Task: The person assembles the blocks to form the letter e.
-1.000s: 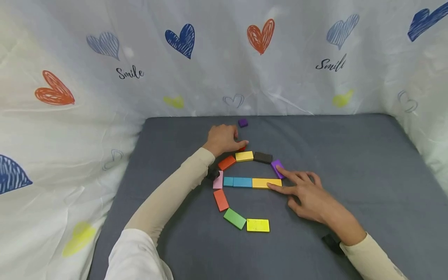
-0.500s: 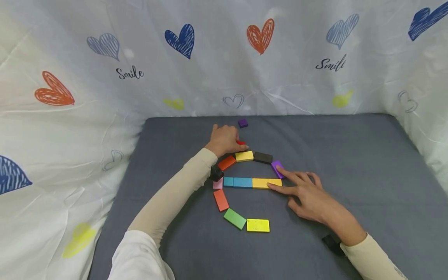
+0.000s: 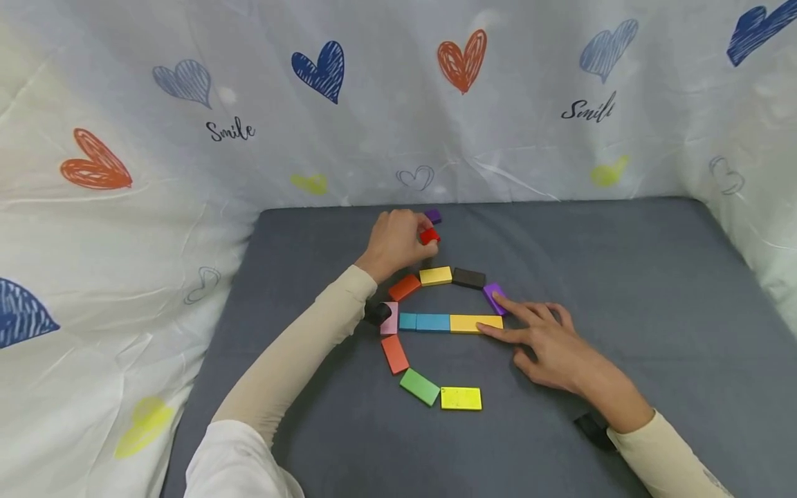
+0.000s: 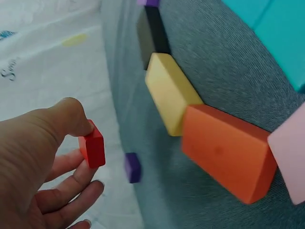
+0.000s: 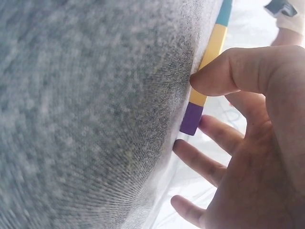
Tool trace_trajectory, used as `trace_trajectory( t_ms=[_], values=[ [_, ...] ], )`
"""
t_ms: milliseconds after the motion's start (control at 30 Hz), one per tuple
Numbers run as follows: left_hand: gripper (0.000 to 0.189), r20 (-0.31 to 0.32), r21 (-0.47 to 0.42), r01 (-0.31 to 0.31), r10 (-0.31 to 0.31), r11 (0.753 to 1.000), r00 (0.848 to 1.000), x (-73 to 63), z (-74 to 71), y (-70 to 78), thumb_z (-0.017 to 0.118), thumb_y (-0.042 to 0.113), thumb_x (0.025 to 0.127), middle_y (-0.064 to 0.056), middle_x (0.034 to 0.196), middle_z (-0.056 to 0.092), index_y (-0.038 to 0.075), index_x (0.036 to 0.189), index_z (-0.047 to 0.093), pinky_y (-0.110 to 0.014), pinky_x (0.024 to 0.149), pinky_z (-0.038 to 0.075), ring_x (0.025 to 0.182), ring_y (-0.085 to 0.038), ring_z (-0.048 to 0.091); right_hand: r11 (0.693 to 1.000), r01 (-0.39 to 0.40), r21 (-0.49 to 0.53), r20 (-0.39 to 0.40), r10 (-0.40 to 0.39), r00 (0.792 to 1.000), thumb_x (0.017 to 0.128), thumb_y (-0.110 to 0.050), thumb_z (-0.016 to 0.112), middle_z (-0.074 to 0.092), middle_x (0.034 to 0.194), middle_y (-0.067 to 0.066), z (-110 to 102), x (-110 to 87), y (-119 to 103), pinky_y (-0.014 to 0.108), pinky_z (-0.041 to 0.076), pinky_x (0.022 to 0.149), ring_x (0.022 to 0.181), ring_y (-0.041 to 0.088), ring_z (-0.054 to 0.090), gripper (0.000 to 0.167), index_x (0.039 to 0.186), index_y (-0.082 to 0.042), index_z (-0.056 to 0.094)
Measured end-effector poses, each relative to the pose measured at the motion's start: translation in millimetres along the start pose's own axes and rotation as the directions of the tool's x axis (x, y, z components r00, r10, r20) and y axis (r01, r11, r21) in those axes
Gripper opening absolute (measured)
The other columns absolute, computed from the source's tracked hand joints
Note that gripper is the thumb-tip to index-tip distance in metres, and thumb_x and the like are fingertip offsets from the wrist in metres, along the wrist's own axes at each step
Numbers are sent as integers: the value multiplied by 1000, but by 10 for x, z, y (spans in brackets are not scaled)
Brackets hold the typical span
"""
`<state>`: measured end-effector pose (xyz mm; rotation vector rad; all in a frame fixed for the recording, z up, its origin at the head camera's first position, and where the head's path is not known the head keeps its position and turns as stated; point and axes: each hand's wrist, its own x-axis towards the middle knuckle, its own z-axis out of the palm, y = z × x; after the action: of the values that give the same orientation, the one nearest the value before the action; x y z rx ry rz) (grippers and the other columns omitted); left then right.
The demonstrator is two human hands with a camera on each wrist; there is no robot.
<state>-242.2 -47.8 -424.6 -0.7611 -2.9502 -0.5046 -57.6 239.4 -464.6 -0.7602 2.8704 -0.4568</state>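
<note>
My left hand pinches a small red block between thumb and fingers, above the cloth near the far edge. In the left wrist view the red block is gripped at its top by the thumb. A small purple block lies just beyond that hand. My right hand is spread, one fingertip on the yellow-orange block and another at the purple block. The yellow-orange block ends a straight row with two blue blocks. A black block and a pale yellow block form the upper curve.
The curve continues left with an orange block and a pink block, then down through a coral block, a green block and a bright yellow block. A heart-printed white curtain stands behind the grey cloth.
My left hand has moved away from the curve towards the far edge, carrying the red block, which now shows more clearly. My right hand has stayed in place on the blocks.
</note>
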Motion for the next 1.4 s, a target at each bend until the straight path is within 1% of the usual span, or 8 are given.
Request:
trace_trajectory(
  t_ms=[100, 267, 500, 667, 800, 1067, 1233, 1400],
  values=[
    [35, -15, -54, -25, 24, 998, 1000, -62, -96, 70, 73, 37, 92, 1, 100, 76, 15, 119, 79, -27, 65, 51, 76, -12, 61, 1000, -2, 0, 1, 2, 1000, 96, -12, 65, 26, 174, 3, -6, -8, 5, 72, 17, 112, 144, 37, 40, 67, 152, -47, 54],
    [34, -46, -131, -96, 91, 987, 995, -264, -199, 218, 73, 36, 93, 2, 103, 74, 17, 121, 79, -29, 76, 52, 89, -13, 63, 1000, 1, -10, 7, -1, 1000, 97, -13, 67, 26, 174, 3, -2, -4, 7, 73, 18, 112, 144, 37, 40, 67, 153, -47, 53],
    [33, -84, -147, -268, 258, 952, 962, -628, -263, 512, 69, 38, 94, 6, 111, 74, 21, 120, 80, -38, 92, 50, 99, -13, 64, 1000, -1, -10, 13, 1, 1000, 97, -13, 68, 26, 174, 3, 5, -29, 34, 73, 18, 111, 143, 39, 40, 67, 153, -48, 53],
    [32, -82, -125, -341, 333, 932, 939, -808, -277, 660, 68, 39, 96, 9, 108, 74, 23, 121, 81, -34, 90, 47, 99, -10, 63, 1000, 1, -12, 12, -1, 1000, 97, -14, 68, 25, 175, 3, 1, -45, 51, 74, 18, 111, 143, 38, 40, 68, 153, -49, 52],
    [32, -74, -118, -362, 355, 925, 932, -909, -289, 734, 70, 40, 97, 10, 105, 73, 23, 122, 80, -32, 88, 47, 96, -9, 62, 1000, 4, -7, 20, -3, 1000, 97, -14, 69, 24, 175, 3, 5, -47, 50, 74, 18, 110, 143, 39, 39, 69, 153, -48, 52],
    [33, -56, -199, -410, 407, 890, 912, -1078, -314, 872, 72, 41, 96, 10, 106, 71, 23, 124, 79, -29, 84, 46, 93, -5, 60, 1000, 1, 4, 21, -1, 1000, 95, -13, 70, 26, 174, 5, 11, -30, 39, 74, 17, 111, 143, 39, 38, 64, 150, -42, 59],
    [31, -53, -196, -446, 445, 873, 894, -1203, -232, 991, 73, 42, 95, 12, 104, 69, 23, 119, 76, -24, 85, 46, 90, -1, 57, 999, 34, 4, -11, -34, 999, 92, -11, 71, 31, 172, 8, -1, -6, 39, 74, 18, 111, 143, 37, 39, 49, 138, -29, 73],
    [29, 0, -151, -453, 458, 879, 889, -1355, -93, 1100, 74, 46, 94, 16, 101, 65, 26, 115, 71, -24, 85, 41, 92, -1, 53, 999, 45, 19, -15, -44, 999, 90, -9, 69, 31, 172, 7, -17, 6, 40, 73, 18, 111, 143, 36, 39, 54, 140, -30, 71]
  ],
)
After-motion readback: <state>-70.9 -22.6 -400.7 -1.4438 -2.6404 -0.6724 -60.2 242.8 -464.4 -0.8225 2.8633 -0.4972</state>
